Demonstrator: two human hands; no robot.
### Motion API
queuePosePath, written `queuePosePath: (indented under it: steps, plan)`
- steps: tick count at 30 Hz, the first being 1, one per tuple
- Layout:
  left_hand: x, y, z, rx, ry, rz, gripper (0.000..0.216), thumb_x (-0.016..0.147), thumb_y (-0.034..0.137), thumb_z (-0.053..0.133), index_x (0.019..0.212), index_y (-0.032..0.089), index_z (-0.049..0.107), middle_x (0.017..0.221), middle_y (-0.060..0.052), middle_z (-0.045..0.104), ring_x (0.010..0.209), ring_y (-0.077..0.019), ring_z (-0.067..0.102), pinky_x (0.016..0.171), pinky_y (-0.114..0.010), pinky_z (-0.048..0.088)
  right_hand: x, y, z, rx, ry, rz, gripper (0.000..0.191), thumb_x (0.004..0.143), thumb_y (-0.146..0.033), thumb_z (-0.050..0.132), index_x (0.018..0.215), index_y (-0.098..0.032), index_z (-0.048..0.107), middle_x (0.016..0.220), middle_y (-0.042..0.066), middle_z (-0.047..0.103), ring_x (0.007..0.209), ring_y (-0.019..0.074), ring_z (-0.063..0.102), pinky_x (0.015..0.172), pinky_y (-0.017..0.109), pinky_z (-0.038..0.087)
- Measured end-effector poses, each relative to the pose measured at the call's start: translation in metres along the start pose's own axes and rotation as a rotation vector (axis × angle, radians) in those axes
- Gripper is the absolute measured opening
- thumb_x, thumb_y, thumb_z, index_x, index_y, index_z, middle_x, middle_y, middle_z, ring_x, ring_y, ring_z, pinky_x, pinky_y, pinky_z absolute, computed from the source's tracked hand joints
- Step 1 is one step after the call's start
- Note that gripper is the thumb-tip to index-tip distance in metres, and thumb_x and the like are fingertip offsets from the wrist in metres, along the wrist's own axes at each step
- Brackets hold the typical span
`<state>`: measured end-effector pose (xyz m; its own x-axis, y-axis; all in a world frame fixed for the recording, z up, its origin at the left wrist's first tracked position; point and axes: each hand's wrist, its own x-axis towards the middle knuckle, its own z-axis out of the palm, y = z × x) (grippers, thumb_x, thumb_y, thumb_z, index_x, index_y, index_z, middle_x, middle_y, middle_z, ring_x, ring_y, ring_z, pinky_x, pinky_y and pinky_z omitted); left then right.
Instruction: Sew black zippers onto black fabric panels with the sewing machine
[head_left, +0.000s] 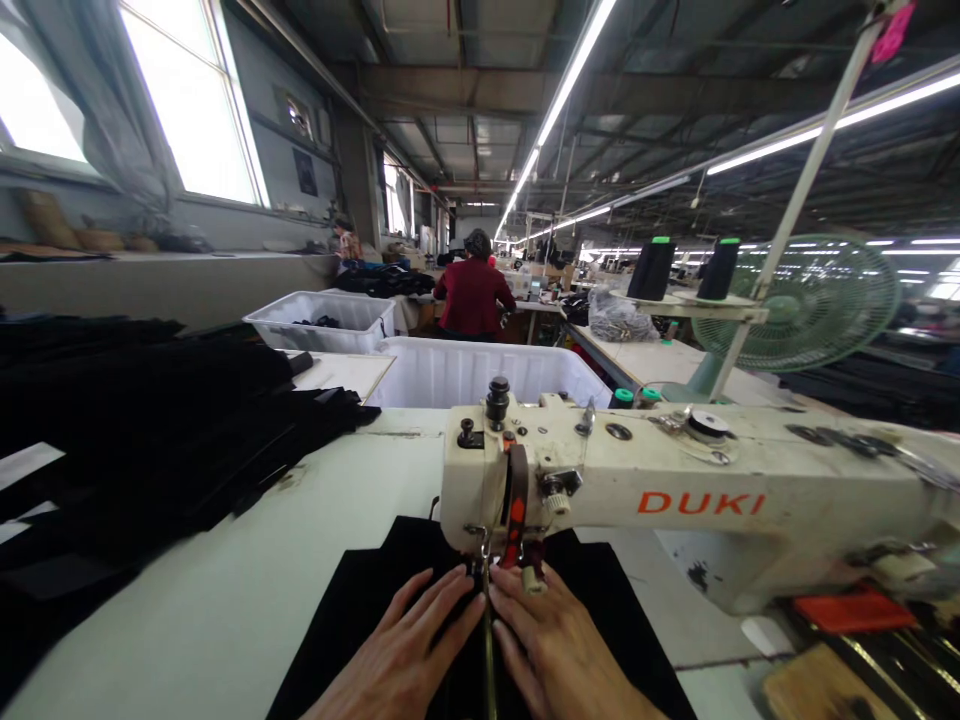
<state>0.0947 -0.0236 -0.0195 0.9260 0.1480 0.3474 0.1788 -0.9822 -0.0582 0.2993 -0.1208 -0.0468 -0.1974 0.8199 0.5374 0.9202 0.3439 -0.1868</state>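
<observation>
A black fabric piece (337, 620) lies flat under the needle area of a cream sewing machine (600, 480) marked DUKI. My left hand (409, 640) rests on the fabric left of the presser foot, its fingers stretched forward. On the other side, my right hand (555, 640) lies flat with extended fingers, their tips close to the foot. Between the two hands a narrow gold-coloured zipper strip (490, 650) runs lengthwise toward the needle. The machine's head partly hides the fabric's far part.
Piled black fabric pieces (150, 420) cover the table's left side. Behind the machine stands a white plastic bin (487, 370). Thread cones (651, 270) and a green fan (795, 300) are at the right. A person in a dark red top (474, 295) sits farther ahead.
</observation>
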Motion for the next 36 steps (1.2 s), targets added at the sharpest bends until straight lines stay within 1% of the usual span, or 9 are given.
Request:
queuePosePath:
  steps: [9,16,19,22,24,26,30,34,36]
  plan:
    - [-0.001,0.002,0.005,-0.103,-0.046,-0.08,0.074,0.073,0.02,0.064,0.145,0.013,0.046,0.147,-0.018,0.048,0.135,-0.0366,0.046,0.107,-0.055,0.044,0.002,-0.002,-0.005,-0.026,0.013,-0.001,0.031,0.097,-0.012,0.046,0.125,-0.017,0.06,0.123,0.009,0.067,0.113,0.026,0.063,0.106,0.051,0.046]
    - [-0.002,-0.001,0.008,-0.169,-0.129,-0.1,0.068,0.086,0.027,0.062,0.149,0.018,0.039,0.154,-0.016,0.038,0.145,-0.0318,0.029,0.114,-0.057,0.031,-0.001,-0.007,-0.007,-0.047,-0.138,0.08,0.035,0.098,-0.014,0.049,0.132,-0.011,0.057,0.136,0.015,0.058,0.126,0.0274,0.053,0.113,0.052,0.036]
    - [-0.019,0.022,-0.001,-0.17,-0.15,-0.117,0.059,0.1,0.034,0.05,0.153,0.018,0.03,0.158,-0.016,0.03,0.147,-0.0314,0.021,0.114,-0.06,0.026,-0.018,-0.025,-0.023,0.0,-0.187,0.131,0.039,0.1,-0.02,0.051,0.138,-0.015,0.053,0.143,0.011,0.053,0.135,0.0247,0.044,0.117,0.052,0.028]
    - [-0.049,0.059,-0.012,-0.179,-0.108,-0.065,0.093,0.09,0.058,0.063,0.157,0.014,0.016,0.159,-0.02,0.024,0.146,-0.037,0.022,0.112,-0.061,0.029,-0.045,-0.051,-0.043,0.099,-0.29,0.153,0.046,0.102,-0.033,0.052,0.145,-0.02,0.044,0.149,0.006,0.046,0.141,0.0205,0.035,0.121,0.051,0.015]
    - [-0.07,0.076,-0.013,-0.176,-0.035,-0.058,0.095,0.088,0.05,0.068,0.157,0.014,0.013,0.157,-0.017,0.029,0.144,-0.0361,0.026,0.113,-0.058,0.027,-0.06,-0.066,-0.051,0.158,-0.342,0.127,0.068,0.096,-0.051,0.062,0.15,-0.018,0.036,0.154,0.009,0.038,0.144,0.022,0.029,0.122,0.05,0.007]
    - [-0.084,0.082,-0.01,-0.224,0.009,-0.114,0.07,0.097,0.032,0.056,0.157,0.022,0.021,0.155,-0.009,0.037,0.143,-0.0307,0.032,0.114,-0.054,0.029,-0.07,-0.075,-0.053,0.176,-0.343,0.093,0.084,0.089,-0.059,0.067,0.151,-0.015,0.033,0.155,0.012,0.035,0.145,0.0246,0.027,0.122,0.05,0.005]
    - [-0.09,0.063,-0.009,-0.556,-0.064,-0.426,0.041,0.105,0.038,0.038,0.145,0.037,0.045,0.149,0.003,0.048,0.141,-0.0269,0.037,0.112,-0.053,0.034,-0.072,-0.075,-0.046,0.161,-0.299,0.074,0.045,0.103,-0.032,0.055,0.143,-0.017,0.045,0.145,0.01,0.049,0.138,0.0213,0.038,0.122,0.043,0.016]
    - [-0.078,0.046,-0.037,-0.933,-0.152,-0.585,0.044,0.103,0.051,0.041,0.14,0.031,0.054,0.144,0.0,0.054,0.14,-0.0286,0.04,0.118,-0.052,0.021,-0.062,-0.067,-0.052,0.121,-0.308,-0.048,0.023,0.103,-0.011,0.045,0.123,-0.014,0.056,0.121,0.008,0.062,0.118,0.0199,0.054,0.116,0.038,0.03]
    - [-0.073,0.044,-0.055,-1.038,-0.156,-0.667,0.048,0.101,0.057,0.044,0.13,0.025,0.064,0.128,-0.004,0.067,0.127,-0.0303,0.055,0.115,-0.048,0.032,-0.053,-0.06,-0.065,0.093,-0.292,-0.046,0.017,0.103,-0.01,0.042,0.11,-0.014,0.058,0.105,0.007,0.064,0.1,0.018,0.06,0.101,0.031,0.044]
